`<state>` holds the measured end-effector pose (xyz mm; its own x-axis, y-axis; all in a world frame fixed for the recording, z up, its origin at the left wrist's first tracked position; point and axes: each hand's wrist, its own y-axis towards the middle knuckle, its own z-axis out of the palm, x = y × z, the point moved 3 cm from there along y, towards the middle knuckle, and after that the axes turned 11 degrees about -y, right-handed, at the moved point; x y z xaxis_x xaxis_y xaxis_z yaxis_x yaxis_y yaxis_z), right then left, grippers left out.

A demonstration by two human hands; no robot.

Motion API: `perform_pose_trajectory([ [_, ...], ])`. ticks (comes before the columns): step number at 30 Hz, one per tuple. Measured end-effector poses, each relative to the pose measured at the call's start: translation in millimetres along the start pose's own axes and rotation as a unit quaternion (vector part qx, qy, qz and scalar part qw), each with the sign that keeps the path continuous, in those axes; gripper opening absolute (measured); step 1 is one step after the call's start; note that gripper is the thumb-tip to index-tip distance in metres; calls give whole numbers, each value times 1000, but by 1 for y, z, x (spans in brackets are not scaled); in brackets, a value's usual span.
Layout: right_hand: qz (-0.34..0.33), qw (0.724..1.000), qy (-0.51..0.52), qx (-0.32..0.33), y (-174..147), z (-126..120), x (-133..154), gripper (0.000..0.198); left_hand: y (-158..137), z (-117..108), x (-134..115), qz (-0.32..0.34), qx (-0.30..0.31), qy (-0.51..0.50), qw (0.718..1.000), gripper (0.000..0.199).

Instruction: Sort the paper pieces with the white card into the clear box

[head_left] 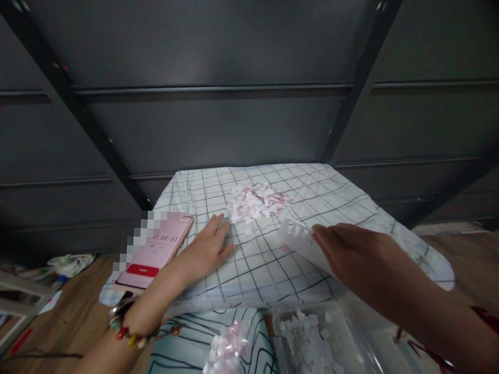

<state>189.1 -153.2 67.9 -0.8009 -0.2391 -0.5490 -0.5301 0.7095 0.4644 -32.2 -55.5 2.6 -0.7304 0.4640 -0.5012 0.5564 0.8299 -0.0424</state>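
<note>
My left hand (207, 248) rests on the checked tablecloth (250, 258) with its fingers apart and nothing in it. A heap of small white and pink paper scraps (259, 201) lies just beyond its fingertips. On the right, my right hand (350, 252) is closed on a white plastic piece with slots (299, 236), which tilts over the cloth. Its far side is hidden behind the hand, so its full shape cannot be made out. To the left of my left hand lies a phone (159, 249) with a timer on its pink screen.
Below the table's front edge are a clear plastic bin (350, 346) of white paper pieces (309, 344) and a clear bag of pinkish scraps (228, 351) on teal patterned cloth (176, 349). Dark panels (219, 125) stand behind the table. A pale frame (13, 290) stands at lower left.
</note>
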Motion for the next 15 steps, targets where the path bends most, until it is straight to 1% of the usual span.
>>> perform_pose_trajectory([
  [3, -20, 999, 38, -28, 11, -16, 16, 25, -28, 10, 6, -14, 29, 5, 999, 56],
  [6, -35, 994, 90, -47, 21, -28, 30, 26, -46, 13, 13, -32, 43, 3, 999, 56],
  [10, -63, 988, 127, -55, 28, -42, 47, 30, -57, 11, 18, -20, 33, -6, 999, 52],
  [15, -99, 983, 142, -62, 25, -59, 59, 32, -60, 7, 14, -30, 49, 3, 998, 52],
])
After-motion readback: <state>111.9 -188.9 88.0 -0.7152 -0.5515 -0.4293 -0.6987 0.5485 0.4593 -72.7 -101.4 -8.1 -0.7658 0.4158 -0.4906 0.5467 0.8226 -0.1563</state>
